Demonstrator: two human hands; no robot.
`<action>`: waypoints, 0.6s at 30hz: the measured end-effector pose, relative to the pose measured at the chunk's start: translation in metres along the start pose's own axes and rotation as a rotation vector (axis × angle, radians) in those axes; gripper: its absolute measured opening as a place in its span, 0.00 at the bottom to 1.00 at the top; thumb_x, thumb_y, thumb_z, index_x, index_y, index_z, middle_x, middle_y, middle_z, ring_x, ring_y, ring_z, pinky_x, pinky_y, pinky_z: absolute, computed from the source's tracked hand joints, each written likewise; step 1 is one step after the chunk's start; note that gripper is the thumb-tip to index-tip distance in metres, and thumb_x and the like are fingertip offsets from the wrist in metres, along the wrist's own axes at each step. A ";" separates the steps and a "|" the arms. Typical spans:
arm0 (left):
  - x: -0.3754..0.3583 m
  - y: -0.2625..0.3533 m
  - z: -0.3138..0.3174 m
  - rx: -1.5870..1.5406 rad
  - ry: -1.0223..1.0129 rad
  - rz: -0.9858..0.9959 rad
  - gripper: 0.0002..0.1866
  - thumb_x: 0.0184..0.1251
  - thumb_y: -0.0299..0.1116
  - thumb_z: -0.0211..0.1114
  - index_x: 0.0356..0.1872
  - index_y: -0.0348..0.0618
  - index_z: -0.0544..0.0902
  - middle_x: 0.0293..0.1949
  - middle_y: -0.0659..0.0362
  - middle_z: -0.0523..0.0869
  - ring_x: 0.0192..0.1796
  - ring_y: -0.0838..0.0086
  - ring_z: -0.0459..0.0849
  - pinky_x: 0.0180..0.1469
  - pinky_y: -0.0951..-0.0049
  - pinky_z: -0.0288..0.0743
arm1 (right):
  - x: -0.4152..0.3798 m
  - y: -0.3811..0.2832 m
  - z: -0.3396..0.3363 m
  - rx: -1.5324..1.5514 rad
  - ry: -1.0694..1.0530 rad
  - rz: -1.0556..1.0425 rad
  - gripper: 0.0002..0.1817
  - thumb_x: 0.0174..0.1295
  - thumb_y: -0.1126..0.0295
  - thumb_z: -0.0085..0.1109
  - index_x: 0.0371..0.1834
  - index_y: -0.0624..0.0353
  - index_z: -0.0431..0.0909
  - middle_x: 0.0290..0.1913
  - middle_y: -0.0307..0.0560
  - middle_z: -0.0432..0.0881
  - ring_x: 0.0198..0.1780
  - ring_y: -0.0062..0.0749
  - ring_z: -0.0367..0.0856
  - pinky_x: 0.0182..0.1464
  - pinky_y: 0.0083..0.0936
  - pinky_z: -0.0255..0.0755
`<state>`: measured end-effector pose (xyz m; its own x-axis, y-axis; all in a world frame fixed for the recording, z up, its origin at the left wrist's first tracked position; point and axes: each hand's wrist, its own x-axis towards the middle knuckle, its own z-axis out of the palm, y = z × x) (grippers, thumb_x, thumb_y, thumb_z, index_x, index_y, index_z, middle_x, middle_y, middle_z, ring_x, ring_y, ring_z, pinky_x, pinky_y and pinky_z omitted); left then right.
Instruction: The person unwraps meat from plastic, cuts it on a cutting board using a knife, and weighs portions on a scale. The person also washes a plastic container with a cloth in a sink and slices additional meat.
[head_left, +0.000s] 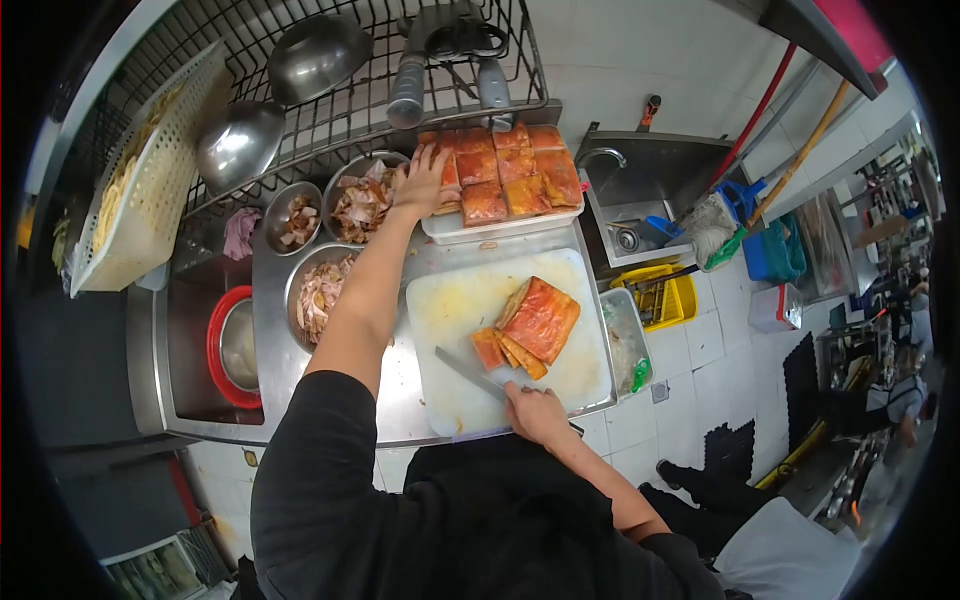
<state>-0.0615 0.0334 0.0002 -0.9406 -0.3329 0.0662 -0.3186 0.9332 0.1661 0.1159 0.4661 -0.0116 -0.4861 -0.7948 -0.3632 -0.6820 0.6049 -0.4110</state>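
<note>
My left hand (420, 182) reaches to the left end of a white tray (500, 231). Its fingers are spread over the edge of the reddish-brown roast pork slabs (503, 168) packed there in rows; whether the fingertips press on one is hard to see. In my right hand (538, 412) is a knife (470, 374), its blade lying low over the white cutting board (450, 310) and pointing up and left. A larger block of roast pork (541, 318) rests on the board, with several cut slices (508, 352) leaning at its lower left, just beyond the blade.
Metal bowls of chopped meat (318, 290) stand left of the board. Above hangs a wire rack (400, 60) with bowls and tools, beside a cream basket (150, 180). On the right are a sink (640, 170), a yellow basket (672, 290) and mops. Another person (785, 540) is at lower right.
</note>
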 end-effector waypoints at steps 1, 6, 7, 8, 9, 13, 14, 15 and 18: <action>0.002 0.001 -0.009 -0.005 -0.098 -0.017 0.57 0.63 0.58 0.76 0.86 0.60 0.51 0.86 0.49 0.50 0.88 0.54 0.47 0.80 0.40 0.51 | 0.000 -0.001 -0.003 0.022 0.022 -0.010 0.11 0.68 0.68 0.52 0.51 0.56 0.74 0.35 0.58 0.89 0.40 0.58 0.90 0.46 0.55 0.78; -0.020 0.015 -0.039 -0.042 -0.080 -0.076 0.60 0.54 0.50 0.83 0.86 0.59 0.53 0.85 0.48 0.52 0.86 0.52 0.51 0.78 0.43 0.56 | -0.002 0.003 -0.017 0.097 -0.083 0.013 0.16 0.68 0.67 0.52 0.58 0.56 0.73 0.44 0.60 0.88 0.47 0.59 0.89 0.52 0.57 0.77; -0.024 0.015 -0.037 -0.036 -0.082 -0.083 0.60 0.54 0.49 0.83 0.85 0.58 0.54 0.84 0.48 0.54 0.85 0.52 0.53 0.78 0.44 0.56 | -0.003 0.005 -0.018 0.112 -0.103 0.030 0.17 0.68 0.66 0.53 0.59 0.56 0.73 0.45 0.59 0.88 0.48 0.59 0.88 0.54 0.57 0.77; -0.026 0.015 -0.036 -0.028 -0.084 -0.089 0.59 0.53 0.48 0.84 0.85 0.57 0.56 0.83 0.49 0.56 0.85 0.52 0.54 0.77 0.45 0.57 | -0.003 0.006 -0.018 0.114 -0.100 0.029 0.17 0.68 0.66 0.53 0.59 0.56 0.73 0.45 0.59 0.88 0.48 0.59 0.88 0.54 0.57 0.77; -0.026 0.013 -0.030 -0.025 -0.084 -0.087 0.59 0.53 0.48 0.84 0.85 0.57 0.56 0.83 0.49 0.56 0.85 0.52 0.54 0.77 0.45 0.57 | -0.003 0.008 -0.017 0.109 -0.101 0.029 0.18 0.68 0.67 0.54 0.60 0.55 0.73 0.46 0.60 0.88 0.49 0.59 0.88 0.55 0.56 0.77; -0.017 0.007 -0.022 -0.040 -0.041 -0.124 0.55 0.52 0.46 0.84 0.81 0.52 0.62 0.80 0.52 0.63 0.82 0.55 0.60 0.74 0.46 0.60 | -0.004 0.011 -0.014 0.100 -0.110 0.005 0.17 0.68 0.68 0.55 0.59 0.55 0.73 0.47 0.61 0.87 0.51 0.59 0.87 0.56 0.55 0.77; -0.013 0.008 -0.026 -0.065 -0.033 -0.139 0.54 0.52 0.45 0.84 0.80 0.50 0.64 0.78 0.53 0.66 0.82 0.56 0.61 0.74 0.47 0.60 | -0.003 0.012 -0.014 0.101 -0.107 0.006 0.17 0.68 0.68 0.55 0.59 0.55 0.73 0.47 0.61 0.87 0.51 0.59 0.87 0.56 0.55 0.77; -0.009 0.007 -0.030 -0.065 -0.033 -0.139 0.54 0.52 0.45 0.84 0.80 0.50 0.64 0.78 0.53 0.66 0.82 0.56 0.61 0.74 0.47 0.60 | -0.004 0.012 -0.013 0.111 -0.116 -0.007 0.17 0.68 0.68 0.55 0.59 0.56 0.73 0.47 0.61 0.87 0.50 0.61 0.87 0.56 0.55 0.77; -0.007 0.009 -0.042 -0.037 -0.109 -0.054 0.51 0.51 0.47 0.84 0.76 0.47 0.67 0.74 0.52 0.73 0.78 0.56 0.68 0.73 0.47 0.61 | -0.005 0.013 -0.007 0.138 -0.105 -0.034 0.16 0.68 0.69 0.54 0.58 0.57 0.73 0.46 0.62 0.87 0.49 0.63 0.87 0.54 0.56 0.78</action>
<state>-0.0528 0.0380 0.0420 -0.9302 -0.3636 -0.0505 -0.3660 0.9082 0.2028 0.1054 0.4775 -0.0091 -0.3998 -0.8098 -0.4294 -0.6123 0.5845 -0.5323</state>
